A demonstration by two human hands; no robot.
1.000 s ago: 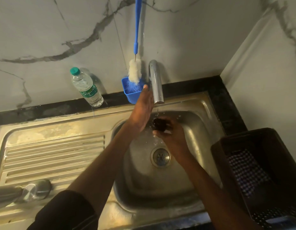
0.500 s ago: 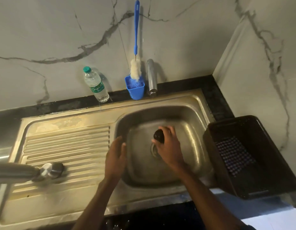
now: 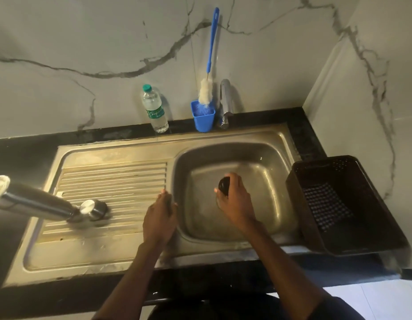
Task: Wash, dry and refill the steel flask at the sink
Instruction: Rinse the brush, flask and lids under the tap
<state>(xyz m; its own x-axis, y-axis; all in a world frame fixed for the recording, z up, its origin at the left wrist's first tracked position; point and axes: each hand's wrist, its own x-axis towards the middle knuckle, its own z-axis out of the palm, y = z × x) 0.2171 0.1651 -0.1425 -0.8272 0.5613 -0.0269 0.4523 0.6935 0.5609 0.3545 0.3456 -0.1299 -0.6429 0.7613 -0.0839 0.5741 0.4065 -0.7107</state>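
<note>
The right hand is over the sink bowl, its fingers curled round a small dark cap. The left hand has straight fingers and holds nothing, at nine o'clock from the right hand, over the bowl's left rim. The flask lies on its side on the ribbed drainboard, far out at nine o'clock. A brush stands in a blue cup at twelve o'clock.

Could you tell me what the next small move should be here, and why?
Probably bring the left hand to the flask upended on the drainboard: the right hand grips its dark cap over the basin, and the left is free.
</note>
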